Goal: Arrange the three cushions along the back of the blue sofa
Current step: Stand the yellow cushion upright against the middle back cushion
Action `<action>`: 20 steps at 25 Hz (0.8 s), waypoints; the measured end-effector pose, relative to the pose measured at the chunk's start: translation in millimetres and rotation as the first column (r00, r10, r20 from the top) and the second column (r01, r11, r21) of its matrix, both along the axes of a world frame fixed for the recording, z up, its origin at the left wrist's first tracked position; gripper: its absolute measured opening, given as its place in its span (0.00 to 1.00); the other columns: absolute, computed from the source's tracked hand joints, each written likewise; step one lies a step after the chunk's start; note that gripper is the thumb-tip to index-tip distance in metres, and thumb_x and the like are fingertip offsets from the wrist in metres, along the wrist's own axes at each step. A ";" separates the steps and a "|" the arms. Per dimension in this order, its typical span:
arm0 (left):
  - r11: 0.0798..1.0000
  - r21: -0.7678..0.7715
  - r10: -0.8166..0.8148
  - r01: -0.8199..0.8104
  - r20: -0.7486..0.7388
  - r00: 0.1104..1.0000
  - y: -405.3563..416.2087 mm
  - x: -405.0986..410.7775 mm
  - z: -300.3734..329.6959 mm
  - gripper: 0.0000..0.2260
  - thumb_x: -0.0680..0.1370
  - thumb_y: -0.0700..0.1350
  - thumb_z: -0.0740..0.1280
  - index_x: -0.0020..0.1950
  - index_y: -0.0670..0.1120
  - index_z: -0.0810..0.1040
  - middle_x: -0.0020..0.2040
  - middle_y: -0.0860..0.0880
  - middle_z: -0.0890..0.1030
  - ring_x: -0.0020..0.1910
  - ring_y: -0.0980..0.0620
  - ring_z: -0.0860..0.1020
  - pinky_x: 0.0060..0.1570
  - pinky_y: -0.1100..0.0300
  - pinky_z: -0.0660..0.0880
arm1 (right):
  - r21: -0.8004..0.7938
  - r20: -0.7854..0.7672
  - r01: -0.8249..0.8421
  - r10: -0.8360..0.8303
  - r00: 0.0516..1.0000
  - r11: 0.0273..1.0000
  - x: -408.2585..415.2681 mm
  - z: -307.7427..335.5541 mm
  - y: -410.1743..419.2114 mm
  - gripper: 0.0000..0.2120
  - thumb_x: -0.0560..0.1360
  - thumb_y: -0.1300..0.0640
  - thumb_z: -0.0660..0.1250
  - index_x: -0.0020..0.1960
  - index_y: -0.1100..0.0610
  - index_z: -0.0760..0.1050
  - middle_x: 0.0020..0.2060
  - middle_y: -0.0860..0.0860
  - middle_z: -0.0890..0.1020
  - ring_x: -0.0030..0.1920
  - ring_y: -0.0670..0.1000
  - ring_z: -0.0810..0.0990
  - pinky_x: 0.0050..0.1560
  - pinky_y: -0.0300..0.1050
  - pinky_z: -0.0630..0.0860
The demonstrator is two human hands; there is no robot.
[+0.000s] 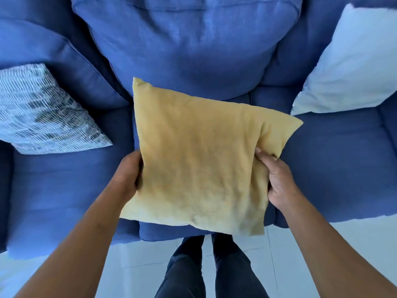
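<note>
Yellow cushion [199, 160] between patterned cushion [40, 110], white cushion [352, 67]

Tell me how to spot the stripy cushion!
Find the big blue sofa and look at its left end. A patterned cushion leans there against the backrest. It alone has white wavy lines; the others are plain yellow and plain white.
</note>
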State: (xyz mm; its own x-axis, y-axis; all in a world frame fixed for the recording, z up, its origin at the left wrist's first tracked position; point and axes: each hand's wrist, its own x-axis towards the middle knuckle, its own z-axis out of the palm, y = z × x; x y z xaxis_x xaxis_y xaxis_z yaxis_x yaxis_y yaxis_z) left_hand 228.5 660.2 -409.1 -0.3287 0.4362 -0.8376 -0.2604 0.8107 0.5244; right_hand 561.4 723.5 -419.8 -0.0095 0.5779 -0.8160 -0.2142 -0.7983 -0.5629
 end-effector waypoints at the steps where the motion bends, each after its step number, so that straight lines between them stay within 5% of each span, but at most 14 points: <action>1: 0.999 0.044 0.018 -0.018 0.003 1.000 -1.9 -4.6 11.1 0.19 0.82 0.47 0.62 0.40 0.50 0.90 0.42 0.49 0.90 0.46 0.48 0.87 0.53 0.48 0.81 | 0.060 -0.009 -0.024 0.025 1.000 0.998 -4.3 10.7 9.2 0.26 0.72 0.54 0.79 0.68 0.57 0.80 0.60 0.54 0.87 0.61 0.57 0.86 0.64 0.58 0.79; 4: 0.973 0.215 0.092 -0.085 -0.023 0.996 12.0 -17.6 32.4 0.14 0.80 0.43 0.61 0.53 0.47 0.88 0.50 0.46 0.90 0.53 0.45 0.87 0.53 0.48 0.82 | 0.219 0.030 -0.140 0.136 0.990 0.966 -18.1 43.7 49.0 0.14 0.76 0.67 0.70 0.60 0.59 0.82 0.55 0.54 0.88 0.57 0.55 0.87 0.54 0.51 0.83; 6: 0.936 0.335 0.118 -0.104 -0.024 0.993 26.8 -25.5 39.2 0.18 0.75 0.39 0.61 0.60 0.43 0.85 0.55 0.43 0.88 0.55 0.44 0.87 0.53 0.48 0.84 | 0.316 0.094 -0.205 0.184 0.978 0.927 -27.9 61.3 80.2 0.15 0.74 0.72 0.66 0.56 0.58 0.83 0.52 0.54 0.88 0.55 0.55 0.88 0.53 0.51 0.84; 10: 0.913 0.391 0.173 -0.113 -0.121 0.978 51.3 -28.9 31.1 0.19 0.69 0.34 0.57 0.54 0.44 0.81 0.39 0.52 0.85 0.38 0.50 0.81 0.39 0.56 0.78 | 0.426 0.193 -0.230 0.161 0.968 0.875 -42.5 63.1 131.0 0.19 0.67 0.69 0.67 0.57 0.59 0.82 0.55 0.61 0.87 0.58 0.58 0.86 0.57 0.55 0.83; 15: 0.985 0.162 0.078 -0.057 -0.125 0.989 86.1 -30.3 -10.1 0.21 0.73 0.35 0.56 0.55 0.53 0.82 0.55 0.49 0.86 0.58 0.43 0.81 0.58 0.43 0.80 | 0.282 0.302 -0.280 0.192 0.934 0.918 -57.4 11.7 152.4 0.20 0.66 0.68 0.71 0.57 0.55 0.81 0.49 0.54 0.87 0.51 0.55 0.87 0.50 0.52 0.82; 20: 0.976 0.184 0.133 -0.113 -0.102 0.986 108.2 -23.9 -17.2 0.17 0.76 0.35 0.57 0.53 0.48 0.83 0.36 0.52 0.82 0.38 0.50 0.75 0.45 0.49 0.80 | 0.157 0.236 -0.161 0.121 0.964 0.974 -61.5 -9.1 153.8 0.18 0.64 0.67 0.70 0.52 0.52 0.80 0.46 0.53 0.85 0.54 0.59 0.84 0.51 0.56 0.79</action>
